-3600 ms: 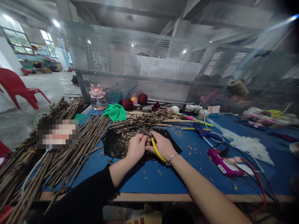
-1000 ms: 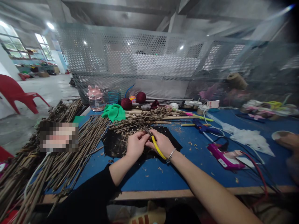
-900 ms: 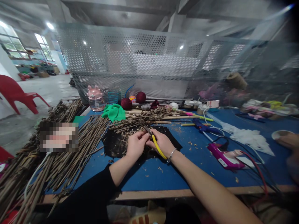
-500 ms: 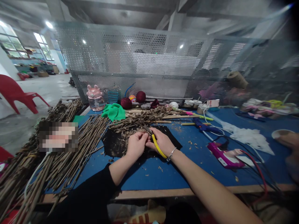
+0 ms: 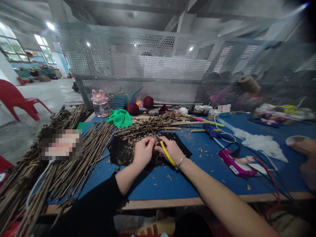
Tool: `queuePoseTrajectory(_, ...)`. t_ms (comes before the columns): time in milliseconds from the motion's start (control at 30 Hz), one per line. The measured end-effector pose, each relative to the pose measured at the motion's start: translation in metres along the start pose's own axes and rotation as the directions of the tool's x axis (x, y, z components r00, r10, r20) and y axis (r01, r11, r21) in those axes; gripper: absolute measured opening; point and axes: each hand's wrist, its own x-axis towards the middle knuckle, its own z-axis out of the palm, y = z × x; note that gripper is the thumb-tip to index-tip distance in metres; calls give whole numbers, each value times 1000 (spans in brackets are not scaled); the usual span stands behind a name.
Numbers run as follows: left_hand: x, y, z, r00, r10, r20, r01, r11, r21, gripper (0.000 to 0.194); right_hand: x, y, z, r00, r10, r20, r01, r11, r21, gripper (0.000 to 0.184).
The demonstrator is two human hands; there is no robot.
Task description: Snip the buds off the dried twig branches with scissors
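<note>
My right hand (image 5: pixel 172 150) is closed on yellow-handled scissors (image 5: pixel 166 153). Their thin dark blades point away and to the left, over dry brown plant bits. My left hand (image 5: pixel 144 152) is closed in a pinch right beside the blades; what lies between its fingertips is too small and covered to make out. Both hands meet over a black cloth (image 5: pixel 181 148) strewn with dry husks and crumbs. Just behind them lies a heap of dried, branching stems (image 5: pixel 145 126).
Long dry stalks (image 5: pixel 81 158) spread over the table's left side. Along the back stand a pink-lidded bottle (image 5: pixel 100 105), green cloth (image 5: pixel 120 118) and dark red balls (image 5: pixel 133 109). To the right lie a blue glue gun (image 5: pixel 211 132), purple power strip (image 5: pixel 233 164) and cables. A blurred hand (image 5: pixel 304 146) shows far right.
My hands stay together in the same place, with small shifts of the fingers and scissors. The scissor blades show more than at first. A blurred hand with a round thing has appeared far right.
</note>
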Motion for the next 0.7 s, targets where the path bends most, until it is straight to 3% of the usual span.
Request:
queuePoseTrajectory(133,0,2,1,1000,-17,-14,17,999,-49,24,0,0,1,1000,-13,23,14,999,-38,36)
queuePoseTrajectory(300,0,2,2,999,-49,1,49,991,-127,23,-1,3,3,996,-92,-1,91,992,-90,50)
queuePoseTrajectory(533,-1,3,3,999,4,43,1,993,-122,23,0,8,7,989,-144,-25,145,988,51,48)
queuePoseTrajectory(700,-1,3,2,1000,22,2,-22,997,-77,24,0,6,8,994,-108,-18,110,988,105,48)
